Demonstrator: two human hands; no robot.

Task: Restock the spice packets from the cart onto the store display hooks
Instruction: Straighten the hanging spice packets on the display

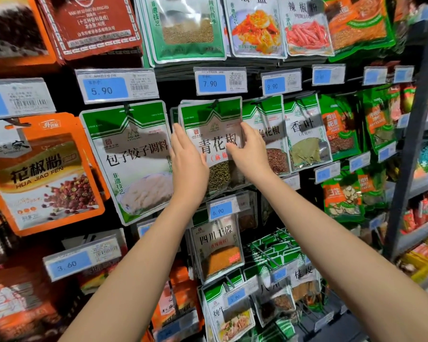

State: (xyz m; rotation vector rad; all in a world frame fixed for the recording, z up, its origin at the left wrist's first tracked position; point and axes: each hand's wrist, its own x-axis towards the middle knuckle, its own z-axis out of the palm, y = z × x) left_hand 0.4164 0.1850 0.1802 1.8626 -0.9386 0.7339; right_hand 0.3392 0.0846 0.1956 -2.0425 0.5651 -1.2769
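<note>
A stack of green peppercorn packets (215, 134) hangs on a hook (215, 103) right under the 7.90 price tag (220, 81). The packets are green on top and white in the middle. Little green seeds show through a clear window at the bottom.

Both hands are on this stack, below the 7.90 price tag. The left hand (189, 164) is at the left edge of the stack. Its fingers (178, 134) are straight and pressed together, and they point up along that edge. You cannot see its thumb.

The right hand (251, 154) holds the right edge of the stack. Its thumb (234, 151) lies across the front of the top packet. Its other fingers are close together and point up along the right edge. You cannot tell if they reach behind the stack.

Below and left of the 7.90 price tag hangs a big dumpling seasoning packet (134, 159), just beside the left hand. Below and right of the tag hangs a bay leaf packet (305, 137). Farther down, under the stack, is a 6.90 price tag (221, 209).
</note>
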